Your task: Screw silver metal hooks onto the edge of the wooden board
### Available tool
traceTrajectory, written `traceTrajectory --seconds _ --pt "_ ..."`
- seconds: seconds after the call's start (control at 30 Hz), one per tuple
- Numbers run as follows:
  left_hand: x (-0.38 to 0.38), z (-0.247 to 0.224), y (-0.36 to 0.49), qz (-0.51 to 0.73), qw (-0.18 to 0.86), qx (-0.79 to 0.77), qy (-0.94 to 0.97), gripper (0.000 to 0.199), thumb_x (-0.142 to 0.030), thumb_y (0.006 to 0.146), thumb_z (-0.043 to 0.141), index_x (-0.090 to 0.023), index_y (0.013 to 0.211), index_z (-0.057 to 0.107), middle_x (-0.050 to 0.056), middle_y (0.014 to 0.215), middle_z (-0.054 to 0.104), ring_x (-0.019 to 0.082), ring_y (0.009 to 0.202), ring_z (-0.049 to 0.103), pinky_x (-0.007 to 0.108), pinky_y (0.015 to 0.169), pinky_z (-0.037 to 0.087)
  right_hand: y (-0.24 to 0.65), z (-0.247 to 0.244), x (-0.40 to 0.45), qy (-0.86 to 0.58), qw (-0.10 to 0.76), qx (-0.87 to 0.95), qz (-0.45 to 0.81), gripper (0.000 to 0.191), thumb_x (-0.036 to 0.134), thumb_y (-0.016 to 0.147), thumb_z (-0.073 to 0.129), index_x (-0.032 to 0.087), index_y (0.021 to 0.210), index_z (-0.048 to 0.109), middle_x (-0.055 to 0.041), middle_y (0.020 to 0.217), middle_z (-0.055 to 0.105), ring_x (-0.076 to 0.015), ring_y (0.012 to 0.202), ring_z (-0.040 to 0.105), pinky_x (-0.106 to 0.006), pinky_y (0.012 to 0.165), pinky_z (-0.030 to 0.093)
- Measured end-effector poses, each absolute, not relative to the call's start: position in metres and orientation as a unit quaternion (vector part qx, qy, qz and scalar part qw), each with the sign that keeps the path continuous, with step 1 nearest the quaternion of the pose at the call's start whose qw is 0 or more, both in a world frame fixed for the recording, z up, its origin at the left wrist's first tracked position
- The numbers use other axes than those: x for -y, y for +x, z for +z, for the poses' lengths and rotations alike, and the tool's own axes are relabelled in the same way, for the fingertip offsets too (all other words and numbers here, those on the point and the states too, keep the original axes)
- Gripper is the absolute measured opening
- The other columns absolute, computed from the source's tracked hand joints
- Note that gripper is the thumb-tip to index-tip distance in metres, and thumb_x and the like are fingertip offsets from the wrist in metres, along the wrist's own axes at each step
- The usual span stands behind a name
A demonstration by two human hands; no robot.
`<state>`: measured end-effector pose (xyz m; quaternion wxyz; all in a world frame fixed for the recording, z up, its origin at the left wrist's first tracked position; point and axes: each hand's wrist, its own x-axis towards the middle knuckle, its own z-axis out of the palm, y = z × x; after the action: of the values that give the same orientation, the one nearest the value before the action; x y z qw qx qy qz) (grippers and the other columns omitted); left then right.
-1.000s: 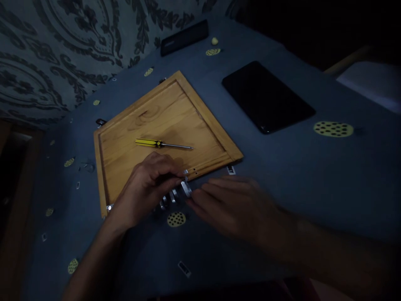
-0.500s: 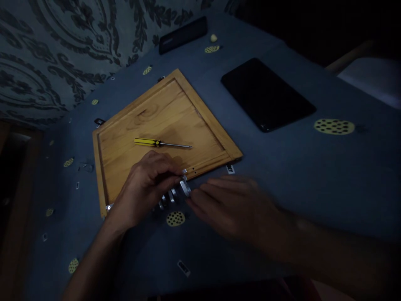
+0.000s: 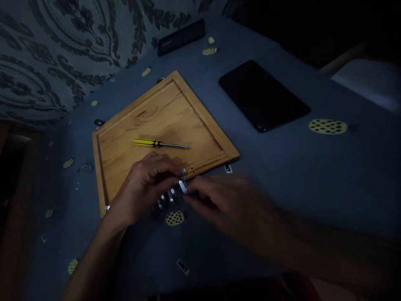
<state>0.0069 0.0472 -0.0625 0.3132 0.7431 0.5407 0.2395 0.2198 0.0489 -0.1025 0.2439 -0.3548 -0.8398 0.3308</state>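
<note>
A framed wooden panel [image 3: 150, 113] lies on the blue patterned cloth, with a yellow-handled screwdriver [image 3: 146, 142] resting across it. At the panel's near edge, my left hand [image 3: 145, 179] pinches a small silver metal fitting [image 3: 183, 185] between thumb and fingers. From the other side, my right hand [image 3: 224, 196] has its thumb and fingertips closed on the same fitting. Two small holes show in the panel's frame just beyond it. Several similar silver metal pieces [image 3: 171, 195] lie beside my left hand, partly hidden by it.
A black tablet [image 3: 263, 96] lies at the right, and a black phone-like case [image 3: 181, 37] is by the wall with a small pale object [image 3: 211, 40] near it. Dark clips [image 3: 99, 122] stick out along the panel's far edge. The light is dim.
My right hand has moved slightly left and its fingers have curled in around the silver fitting. My left hand stays in its place; the view has shifted a little.
</note>
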Motion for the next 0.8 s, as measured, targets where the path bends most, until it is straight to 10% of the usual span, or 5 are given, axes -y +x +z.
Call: traceTrajectory --seconds 0.8 --pt "-0.023 -0.043 0.004 0.243 0.280 -0.597 0.712 0.028 -0.037 0.087 0.082 -0.019 0.108 0.078 0.007 0.104 0.075 0.025 0.102 0.066 0.038 0.088 0.051 0.216 -0.108 -0.053 -0.354 0.239 0.791 0.437 0.008 0.022 0.092 0.071 0.022 0.084 0.071 0.0059 0.063 0.066 -0.0102 0.053 0.057 -0.023 0.054 0.036"
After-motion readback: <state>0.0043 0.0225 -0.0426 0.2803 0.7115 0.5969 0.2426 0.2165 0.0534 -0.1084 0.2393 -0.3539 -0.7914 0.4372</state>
